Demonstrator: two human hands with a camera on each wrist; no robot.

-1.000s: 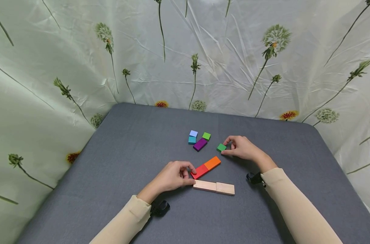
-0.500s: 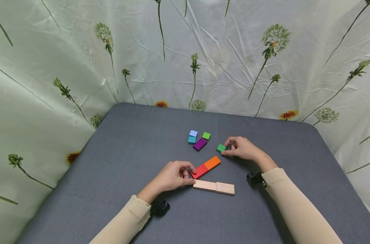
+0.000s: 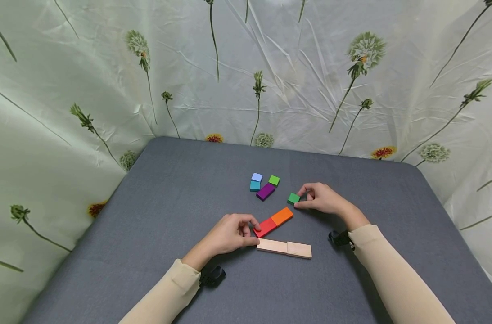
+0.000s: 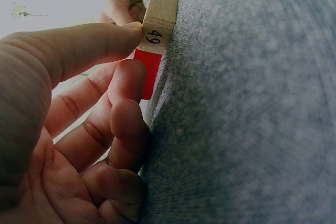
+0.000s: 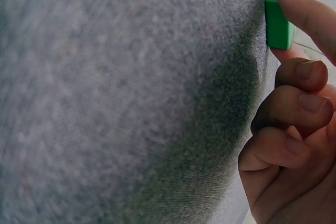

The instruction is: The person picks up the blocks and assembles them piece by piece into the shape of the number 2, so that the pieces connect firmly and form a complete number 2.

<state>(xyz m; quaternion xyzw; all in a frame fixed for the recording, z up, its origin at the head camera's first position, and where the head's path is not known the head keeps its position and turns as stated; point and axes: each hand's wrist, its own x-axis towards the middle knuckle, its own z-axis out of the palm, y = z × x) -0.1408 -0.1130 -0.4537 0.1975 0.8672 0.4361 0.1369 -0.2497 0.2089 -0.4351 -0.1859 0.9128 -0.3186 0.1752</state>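
In the head view my left hand (image 3: 229, 234) has thumb and index finger at the meeting ends of a flat red block (image 3: 264, 227) and a plain wooden block (image 3: 272, 245), pinching them. Up close in the left wrist view, the thumb presses the wooden block's end (image 4: 153, 37), marked with a number, above the red block's end (image 4: 148, 72). An orange block (image 3: 282, 216) continues the red one, and a second plain block (image 3: 299, 250) continues the wooden one. My right hand (image 3: 322, 198) pinches a small green block (image 3: 293, 198) between thumb and index finger, its other fingers curled.
Beyond the hands lie a purple block (image 3: 266, 192), a light green block (image 3: 274, 181), a teal block (image 3: 255, 186) and a pale blue block (image 3: 257, 177). The grey cloth-covered table (image 3: 181, 180) meets a flower-printed curtain (image 3: 302, 112) behind and at left.
The right hand and the green block have shifted very slightly toward the person. The left hand and the other blocks stay in place.
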